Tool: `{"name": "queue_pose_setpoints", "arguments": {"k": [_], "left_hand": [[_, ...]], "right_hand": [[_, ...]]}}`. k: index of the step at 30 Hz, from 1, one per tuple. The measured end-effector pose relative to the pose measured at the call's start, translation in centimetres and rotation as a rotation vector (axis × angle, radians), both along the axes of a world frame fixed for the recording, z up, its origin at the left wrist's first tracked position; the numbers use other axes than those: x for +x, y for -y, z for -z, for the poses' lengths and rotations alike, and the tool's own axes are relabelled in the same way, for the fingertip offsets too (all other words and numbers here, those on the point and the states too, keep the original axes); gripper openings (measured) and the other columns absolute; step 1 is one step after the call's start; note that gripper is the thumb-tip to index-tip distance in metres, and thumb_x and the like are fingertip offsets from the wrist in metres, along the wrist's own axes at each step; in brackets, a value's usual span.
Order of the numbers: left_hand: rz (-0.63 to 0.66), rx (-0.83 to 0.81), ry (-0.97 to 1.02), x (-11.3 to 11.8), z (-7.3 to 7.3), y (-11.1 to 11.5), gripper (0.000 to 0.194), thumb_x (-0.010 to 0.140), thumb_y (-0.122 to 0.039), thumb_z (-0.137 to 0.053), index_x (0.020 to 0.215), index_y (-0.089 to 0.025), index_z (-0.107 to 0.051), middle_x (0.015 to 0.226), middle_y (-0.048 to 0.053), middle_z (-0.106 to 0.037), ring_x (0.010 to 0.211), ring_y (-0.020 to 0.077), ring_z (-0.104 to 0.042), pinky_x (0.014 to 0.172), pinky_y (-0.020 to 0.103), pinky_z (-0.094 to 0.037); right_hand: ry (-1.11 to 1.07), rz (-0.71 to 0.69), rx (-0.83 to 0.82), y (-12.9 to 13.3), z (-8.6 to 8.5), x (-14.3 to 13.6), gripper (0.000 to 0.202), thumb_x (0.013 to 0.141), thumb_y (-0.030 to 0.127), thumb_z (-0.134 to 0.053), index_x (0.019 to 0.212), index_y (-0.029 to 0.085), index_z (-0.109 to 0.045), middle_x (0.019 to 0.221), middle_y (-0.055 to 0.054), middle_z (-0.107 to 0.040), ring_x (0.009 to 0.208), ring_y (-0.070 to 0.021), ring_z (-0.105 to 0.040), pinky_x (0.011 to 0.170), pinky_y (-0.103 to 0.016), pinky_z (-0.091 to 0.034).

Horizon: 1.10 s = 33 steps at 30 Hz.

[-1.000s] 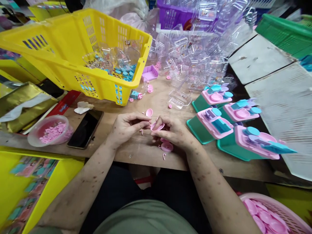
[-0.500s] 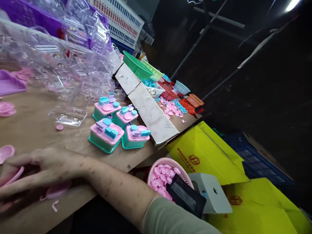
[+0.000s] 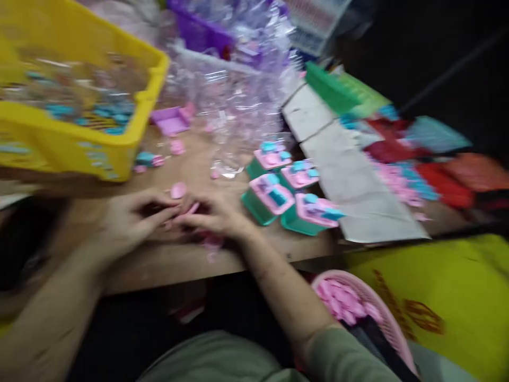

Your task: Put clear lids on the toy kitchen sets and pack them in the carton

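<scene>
Holding a small pink piece (image 3: pixel 192 209) in my right hand (image 3: pixel 214 215), pinched between thumb and fingers, with my left hand (image 3: pixel 137 212) drawn in so its fingertips come together at the piece's left end. Can't tell if the left is actually gripping anything, it's all pretty blurry.

Going by looks, I'd call it thin molded plastic: light, fairly stiff, maybe a bit slick on the smooth faces. I'd take it by the edge with a fingertip pinch, since squeezing hard across the flat could bend it or make it shoot out.

Using the yellow basket (image 3: pixel 123 140) as my landmark: the piece is on my side of it, a little right of its near corner, between my two hands but more in the right one. A loose pink dish (image 3: pixel 178 190) lies between the basket and my fingertips. More pink bits (image 3: pixel 213 241) are farther from the basket, on the near side of my right hand, too smeared to make out. Four green-and-pink boxes (image 3: pixel 272 196) stand well right of the basket.
</scene>
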State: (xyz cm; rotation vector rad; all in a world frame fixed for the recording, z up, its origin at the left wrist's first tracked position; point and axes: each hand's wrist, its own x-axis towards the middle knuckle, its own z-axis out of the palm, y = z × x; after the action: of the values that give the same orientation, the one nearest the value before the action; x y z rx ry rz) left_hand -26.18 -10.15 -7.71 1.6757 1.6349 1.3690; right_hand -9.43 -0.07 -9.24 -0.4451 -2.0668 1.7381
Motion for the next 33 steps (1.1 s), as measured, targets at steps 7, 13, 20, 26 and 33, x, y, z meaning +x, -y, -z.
{"name": "queue_pose_setpoints", "arguments": {"k": [7,13,20,26,33], "left_hand": [[-0.287,-0.094,-0.346,-6.7,-1.8,4.7,0.023,0.102,-0.043,-0.075,0.111,-0.024,-0.083,0.107,0.006,-0.085,0.097,0.0245,-0.078,0.095,0.037,-0.065],[-0.196,-0.229,-0.755,-8.3,-0.3,5.9,0.02,0.107,-0.031,-0.067,0.113,-0.021,-0.083,0.114,0.012,-0.083,0.111,0.0333,-0.071,0.102,0.05,-0.058],[0.031,-0.083,-0.874,-4.6,1.0,4.5,0.015,0.108,-0.026,-0.078,0.119,-0.029,-0.087,0.145,0.011,-0.078,0.132,0.0367,-0.059,0.11,0.057,-0.042],[0.107,-0.005,-0.798,-5.3,2.4,3.8,0.016,0.112,-0.023,-0.068,0.106,-0.021,-0.084,0.109,0.008,-0.085,0.113,0.0287,-0.068,0.105,0.051,-0.043],[-0.008,0.32,-0.396,-5.3,2.4,2.9,0.014,0.105,-0.014,-0.072,0.11,-0.022,-0.082,0.102,0.005,-0.084,0.1,0.0208,-0.075,0.09,0.035,-0.06]], "right_hand": [[-0.018,0.144,0.267,-1.4,-1.1,3.1,0.039,0.112,0.054,-0.071,0.139,0.025,-0.067,0.096,-0.002,-0.077,0.086,-0.0198,-0.074,0.076,-0.032,-0.059],[0.414,-0.009,0.534,-1.0,-2.0,6.0,0.01,0.103,0.034,-0.081,0.1,0.024,-0.082,0.095,-0.004,-0.08,0.079,-0.02,-0.072,0.07,-0.033,-0.053],[0.316,0.168,0.514,-0.9,-2.6,5.9,0.012,0.106,0.033,-0.076,0.099,0.025,-0.081,0.089,-0.004,-0.082,0.076,-0.0219,-0.075,0.072,-0.035,-0.058],[0.187,0.207,0.4,-1.5,-2.4,4.0,0.011,0.106,0.029,-0.068,0.113,0.025,-0.076,0.107,-0.006,-0.082,0.084,-0.0214,-0.08,0.078,-0.036,-0.064],[0.124,0.045,0.253,-1.9,-1.6,0.9,0.014,0.101,0.025,-0.062,0.101,0.021,-0.075,0.087,-0.003,-0.078,0.077,-0.0175,-0.075,0.072,-0.03,-0.058]]}}
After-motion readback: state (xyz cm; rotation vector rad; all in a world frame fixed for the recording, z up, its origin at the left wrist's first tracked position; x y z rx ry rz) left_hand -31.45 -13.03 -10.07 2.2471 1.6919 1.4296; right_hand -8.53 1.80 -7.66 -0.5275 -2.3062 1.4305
